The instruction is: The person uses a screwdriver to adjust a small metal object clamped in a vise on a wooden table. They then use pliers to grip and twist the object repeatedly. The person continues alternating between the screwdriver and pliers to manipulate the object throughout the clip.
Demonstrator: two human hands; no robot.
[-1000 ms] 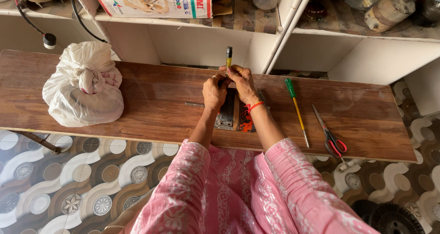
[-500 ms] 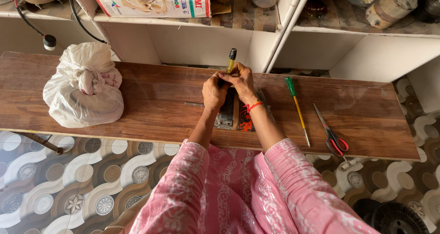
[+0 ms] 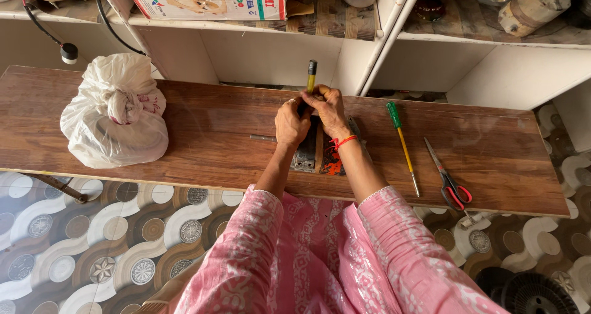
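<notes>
Both hands meet at the middle of the plank (image 3: 184, 135): the right hand (image 3: 329, 108) is closed round a yellow screwdriver (image 3: 311, 74), whose handle sticks up past the knuckles, while the left hand (image 3: 290, 122) is curled beside it, seemingly steadying the shaft, though its grip is hidden. Under them lies a small device (image 3: 308, 154), part grey metal, near the plank's front edge. If the tip slips, it could jab the left fingers or skid across the device. Pressing down hard might push the device off the front edge.
</notes>
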